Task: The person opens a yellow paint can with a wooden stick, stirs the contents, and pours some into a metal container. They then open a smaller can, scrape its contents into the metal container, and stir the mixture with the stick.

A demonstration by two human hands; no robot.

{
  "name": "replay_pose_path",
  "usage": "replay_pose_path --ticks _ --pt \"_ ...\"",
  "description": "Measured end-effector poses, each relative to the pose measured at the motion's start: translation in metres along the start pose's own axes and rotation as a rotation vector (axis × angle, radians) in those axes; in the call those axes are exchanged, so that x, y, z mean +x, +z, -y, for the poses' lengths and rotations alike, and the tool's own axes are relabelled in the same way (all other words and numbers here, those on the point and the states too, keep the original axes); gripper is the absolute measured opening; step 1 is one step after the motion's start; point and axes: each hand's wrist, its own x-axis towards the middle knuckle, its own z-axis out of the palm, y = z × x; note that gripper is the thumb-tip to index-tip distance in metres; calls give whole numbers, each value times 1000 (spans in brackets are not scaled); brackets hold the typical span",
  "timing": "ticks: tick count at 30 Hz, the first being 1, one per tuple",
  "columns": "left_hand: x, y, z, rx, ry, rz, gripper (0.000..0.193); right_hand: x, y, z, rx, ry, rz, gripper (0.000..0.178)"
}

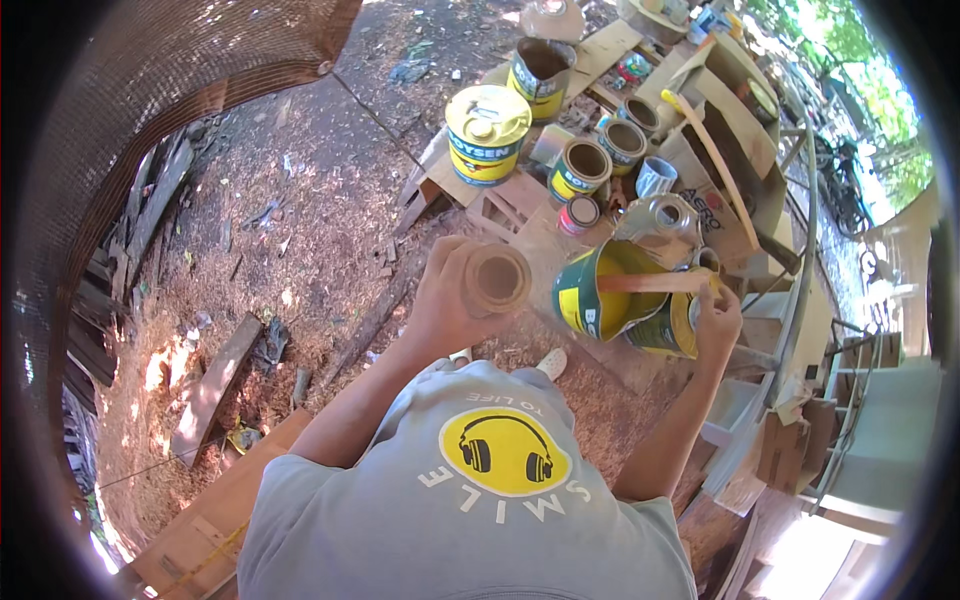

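My left hand point(450, 292) is wrapped round a small round jar point(498, 279) with a brownish, dusty look, its open mouth facing up. My right hand point(716, 318) grips the end of a flat wooden stick point(655, 283). The stick reaches left across the mouth of a large green and yellow paint can point(578, 292), whose inside is coated yellow. That can leans to one side; whether my right hand also touches it I cannot tell. Just below the stick, another yellow and green can point(665, 330) is partly hidden.
A closed white-lidded paint pail point(487, 135) and an open can point(541, 78) stand ahead. Several smaller open cans, including one yellow and green point(580, 170), cluster on boards beside cardboard boxes point(735, 120). A curved wooden handle point(712, 165) crosses them. Wood shavings cover the ground.
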Motion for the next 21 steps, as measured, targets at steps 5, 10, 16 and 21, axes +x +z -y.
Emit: replay_pose_path --ticks 5,10,16,21 --pt "17 -20 -13 -51 -91 -145 75 3 29 14 66 -42 -9 33" --pt "20 -49 -36 -481 -208 -240 76 1 32 9 127 -54 60 23" --pt "22 -85 -64 -603 -14 -230 94 -14 33 33 249 22 371 18" --pt "29 -37 7 -244 -178 -346 73 -27 60 33 263 2 431 15"
